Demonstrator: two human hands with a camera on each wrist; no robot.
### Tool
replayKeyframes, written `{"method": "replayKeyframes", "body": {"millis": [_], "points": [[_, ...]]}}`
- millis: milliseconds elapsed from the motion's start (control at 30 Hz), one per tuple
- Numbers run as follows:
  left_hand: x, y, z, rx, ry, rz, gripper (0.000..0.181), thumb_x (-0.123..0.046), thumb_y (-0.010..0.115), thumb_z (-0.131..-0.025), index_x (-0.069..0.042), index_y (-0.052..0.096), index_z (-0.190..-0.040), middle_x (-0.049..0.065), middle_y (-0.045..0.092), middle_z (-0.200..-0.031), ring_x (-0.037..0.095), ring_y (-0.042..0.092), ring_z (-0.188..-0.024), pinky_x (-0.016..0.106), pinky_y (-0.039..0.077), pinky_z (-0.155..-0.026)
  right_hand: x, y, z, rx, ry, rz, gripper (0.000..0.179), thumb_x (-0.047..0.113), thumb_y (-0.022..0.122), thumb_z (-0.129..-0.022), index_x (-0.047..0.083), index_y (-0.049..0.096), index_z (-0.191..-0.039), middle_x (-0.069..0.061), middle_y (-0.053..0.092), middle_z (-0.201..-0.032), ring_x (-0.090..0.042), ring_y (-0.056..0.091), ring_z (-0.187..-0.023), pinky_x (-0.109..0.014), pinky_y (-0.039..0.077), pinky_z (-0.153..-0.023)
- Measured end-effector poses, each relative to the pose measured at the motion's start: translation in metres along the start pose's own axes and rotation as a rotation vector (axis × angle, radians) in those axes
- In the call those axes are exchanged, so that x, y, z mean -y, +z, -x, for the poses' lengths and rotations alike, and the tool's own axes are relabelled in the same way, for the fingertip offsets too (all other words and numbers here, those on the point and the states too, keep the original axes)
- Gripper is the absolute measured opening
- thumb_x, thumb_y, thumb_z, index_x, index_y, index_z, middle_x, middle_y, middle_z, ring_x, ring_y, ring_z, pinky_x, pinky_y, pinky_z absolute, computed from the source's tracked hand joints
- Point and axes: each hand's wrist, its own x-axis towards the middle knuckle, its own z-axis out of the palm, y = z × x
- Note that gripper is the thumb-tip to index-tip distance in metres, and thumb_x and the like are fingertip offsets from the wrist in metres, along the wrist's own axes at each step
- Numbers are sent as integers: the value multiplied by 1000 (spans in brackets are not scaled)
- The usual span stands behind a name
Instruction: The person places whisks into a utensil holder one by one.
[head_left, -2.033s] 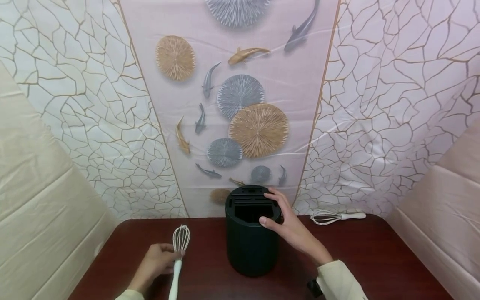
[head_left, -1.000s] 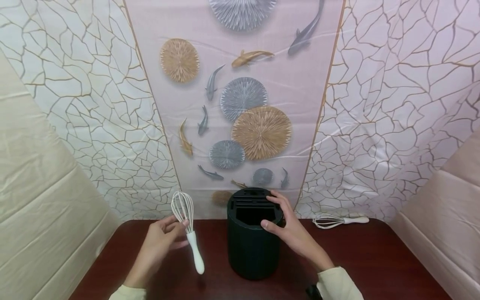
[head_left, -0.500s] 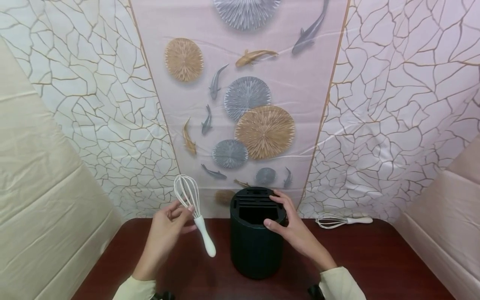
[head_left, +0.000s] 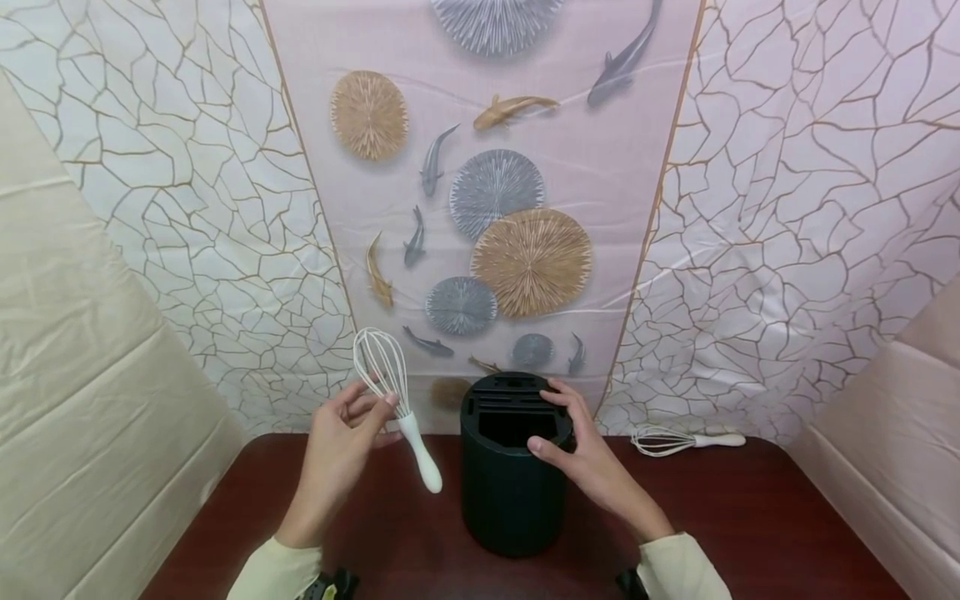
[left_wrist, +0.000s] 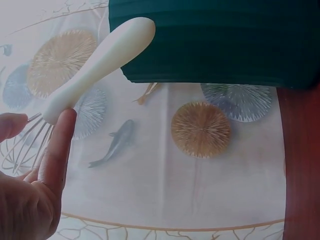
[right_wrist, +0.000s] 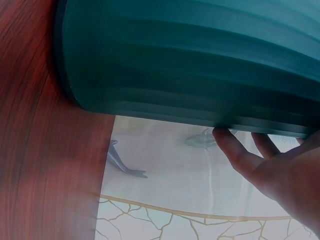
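Observation:
A whisk (head_left: 418, 454) with white wires and a white handle is held above the table, its wire end up and its handle slanting down to the right. My left hand (head_left: 347, 433) pinches it by the wires just above the handle; in the left wrist view the handle (left_wrist: 102, 57) points toward the holder. A dark green, round utensil holder (head_left: 513, 504) stands upright with a slotted top and one large opening. My right hand (head_left: 592, 458) grips its rim from the right, thumb at the front and fingers farther back. The whisk is apart from the holder.
A second white whisk (head_left: 686, 442) lies at the back right of the dark red table (head_left: 750, 517). Behind the table hangs a patterned cloth (head_left: 450, 242) with fish and discs. Beige padded panels (head_left: 97, 417) close in both sides.
My left hand has lifted the whisk from low on the left, up and rightward toward the holder, and its handle has swung to the right. My right hand stays on the holder.

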Motion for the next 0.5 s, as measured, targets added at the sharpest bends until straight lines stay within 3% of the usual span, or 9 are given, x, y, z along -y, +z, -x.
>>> {"method": "replayKeyframes", "body": {"millis": [333, 500], "points": [[-9, 4, -1, -27, 24, 41, 45, -10, 71, -102, 1, 58, -144, 21, 75, -114, 16, 77, -93, 40, 65, -77, 1, 2, 1, -9, -12, 4, 72, 36, 70, -102, 21, 35, -162, 0, 11, -176, -40, 6, -161, -80, 18, -116], [-13, 8, -3, -35, 60, 72, 48, -9, 71, -102, -2, 55, -146, 11, 77, -105, 16, 77, -91, 41, 65, -77, 0, 2, 1, -14, -14, 20, 72, 37, 71, -101, 22, 35, -162, -1, 11, -176, -40, 7, -161, -80, 19, -115]]}}
